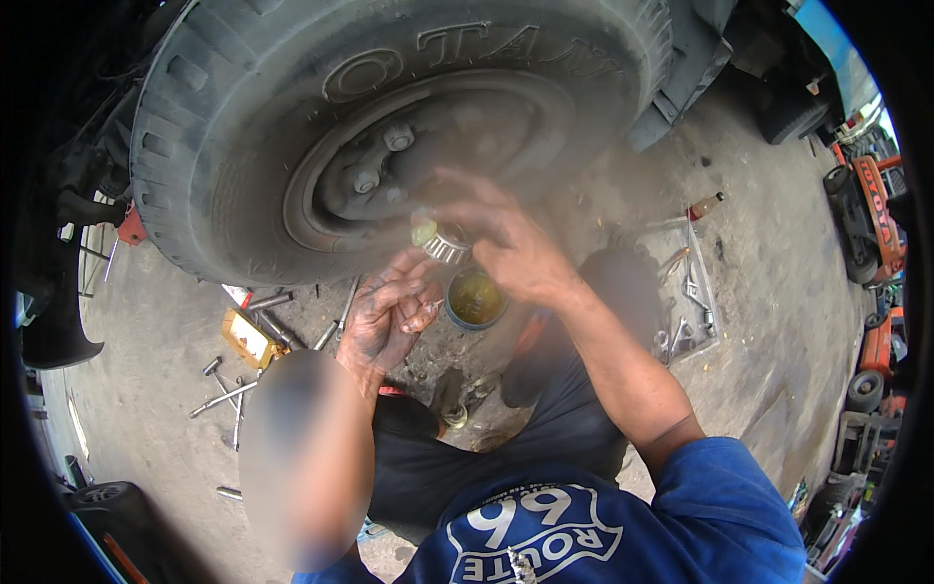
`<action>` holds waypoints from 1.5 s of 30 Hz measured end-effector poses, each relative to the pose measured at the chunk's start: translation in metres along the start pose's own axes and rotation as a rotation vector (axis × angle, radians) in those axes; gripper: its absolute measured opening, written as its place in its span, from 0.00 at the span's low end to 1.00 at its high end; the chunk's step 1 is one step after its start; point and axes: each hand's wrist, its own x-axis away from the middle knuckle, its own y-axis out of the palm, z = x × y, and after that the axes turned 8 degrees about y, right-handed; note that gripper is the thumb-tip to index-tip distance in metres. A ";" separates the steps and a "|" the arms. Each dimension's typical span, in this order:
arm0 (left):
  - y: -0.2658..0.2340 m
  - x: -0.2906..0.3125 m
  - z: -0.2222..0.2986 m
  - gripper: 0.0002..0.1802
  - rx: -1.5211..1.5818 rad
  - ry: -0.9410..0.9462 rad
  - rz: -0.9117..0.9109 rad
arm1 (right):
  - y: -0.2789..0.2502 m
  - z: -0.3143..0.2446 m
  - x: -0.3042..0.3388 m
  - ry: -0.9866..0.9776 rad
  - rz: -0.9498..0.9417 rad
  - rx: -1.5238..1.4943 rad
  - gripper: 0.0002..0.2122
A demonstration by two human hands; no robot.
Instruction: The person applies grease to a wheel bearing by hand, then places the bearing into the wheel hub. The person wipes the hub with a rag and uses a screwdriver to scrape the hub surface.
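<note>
A metal tapered roller bearing (447,246) is held up in front of the wheel (209,185), gripped in my right hand (511,243), whose upper fingers are blurred. A pale yellow-green lump of what looks like grease (424,232) sits against the bearing's left side. My left hand (389,307) is close below and left of the bearing, palm turned up, fingers curled in and smeared dark. Whether it holds anything is not clear. Just beneath both hands stands a round tub (476,300) with yellowish-brown grease inside.
Lug nuts (397,137) show on the wheel's hub. On the floor to the left lie a yellow box (248,338), metal bars and a cross-shaped wrench (233,394). A tray of wrenches (715,326) and a small bottle (705,205) are at right, with forklifts (879,209) beyond.
</note>
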 end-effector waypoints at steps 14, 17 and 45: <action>0.003 0.003 -0.003 0.30 -0.250 0.030 0.010 | -0.020 0.021 -0.015 -0.057 -0.106 0.006 0.30; 0.006 0.004 -0.002 0.29 -0.343 0.026 0.027 | -0.016 0.025 -0.016 0.013 -0.171 -0.094 0.30; 0.004 0.006 0.002 0.33 -0.232 0.058 0.015 | -0.033 0.030 0.008 -0.387 -0.079 0.243 0.25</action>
